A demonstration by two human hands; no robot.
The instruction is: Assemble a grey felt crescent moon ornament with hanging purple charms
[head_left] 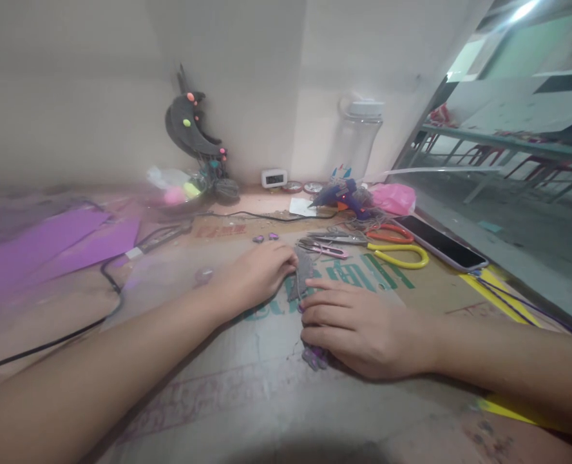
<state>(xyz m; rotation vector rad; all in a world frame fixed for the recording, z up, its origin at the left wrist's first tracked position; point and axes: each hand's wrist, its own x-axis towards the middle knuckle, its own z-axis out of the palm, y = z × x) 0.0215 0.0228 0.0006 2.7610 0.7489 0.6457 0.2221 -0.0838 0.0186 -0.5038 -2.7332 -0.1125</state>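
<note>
My left hand (261,274) is closed in a pinch at the left edge of a small grey felt-like piece (305,267). A thin grey cord (299,283) runs down along that edge toward my right hand (363,325). My right hand lies flat, fingers stretched out, its fingertips over the lower end of the cord. Partly under it, a bunch of small purple and grey pieces (315,357) shows. Beyond my left hand sit two small purple pieces (265,238). Pink-handled thread snips (324,249) rest just past the felt piece.
Scissors (397,254) with orange and yellow handles lie beside a phone (440,242). Behind them are a blue glue gun (344,196), a pink bag (393,198), a clear bottle (358,138) and a small clock (274,178). Purple sheets (73,238) and a black cable (49,341) lie left.
</note>
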